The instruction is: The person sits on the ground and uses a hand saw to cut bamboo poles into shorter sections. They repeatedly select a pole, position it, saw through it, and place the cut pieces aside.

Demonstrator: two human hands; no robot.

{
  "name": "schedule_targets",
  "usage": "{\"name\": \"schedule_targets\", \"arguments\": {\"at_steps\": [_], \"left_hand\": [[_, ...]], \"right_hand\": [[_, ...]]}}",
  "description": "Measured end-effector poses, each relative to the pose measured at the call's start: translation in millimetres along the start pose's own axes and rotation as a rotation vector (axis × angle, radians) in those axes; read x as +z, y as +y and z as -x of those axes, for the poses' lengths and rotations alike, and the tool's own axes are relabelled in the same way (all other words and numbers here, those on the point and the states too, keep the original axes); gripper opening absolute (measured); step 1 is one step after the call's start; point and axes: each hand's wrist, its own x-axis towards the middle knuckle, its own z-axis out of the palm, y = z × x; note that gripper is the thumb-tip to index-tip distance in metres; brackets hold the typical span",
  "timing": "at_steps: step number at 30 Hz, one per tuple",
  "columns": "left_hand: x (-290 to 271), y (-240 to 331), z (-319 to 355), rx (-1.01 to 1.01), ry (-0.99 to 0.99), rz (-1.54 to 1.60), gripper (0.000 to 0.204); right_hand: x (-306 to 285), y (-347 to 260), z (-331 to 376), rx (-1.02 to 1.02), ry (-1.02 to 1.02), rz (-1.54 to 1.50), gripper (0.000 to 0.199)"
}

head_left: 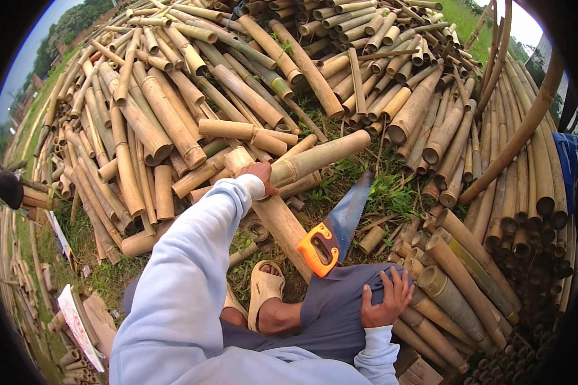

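My left hand (261, 178) is closed round the near end of a cut bamboo piece (321, 156), which lies slanting up to the right. Beneath that hand a thicker pale log (279, 221) runs from the pile toward my legs. A handsaw (340, 221) with an orange handle and a blue blade stands tilted beside the log, its tip pointing away from me and its handle close to my knee. On my right knee rests my right hand (386, 297), fingers spread and holding nothing.
A large heap of cut bamboo (167, 109) fills the far side and left. More bamboo pieces (456, 301) are stacked at my right, near long poles (526, 128) and a curved pole (520, 138). Grass (392, 192) shows between them. My sandal (266, 289) is by the log.
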Motion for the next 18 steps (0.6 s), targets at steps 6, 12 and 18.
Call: {"name": "schedule_targets", "arguments": {"at_steps": [6,12,18], "left_hand": [[-16.7,-45.1,98.9,-0.129,0.258,0.469,0.067],[-232.1,-168.9,88.2,-0.425,0.747,0.613,0.08],[-432.9,-157.5,101.3,-0.375,1.644,0.207,0.1]], "right_hand": [[-3.2,-12.7,2.2,0.001,-0.029,-0.017,0.047],[-2.4,-9.6,2.4,-0.037,-0.041,-0.028,0.045],[-4.1,0.8,5.1,-0.037,0.011,-0.028,0.044]]}}
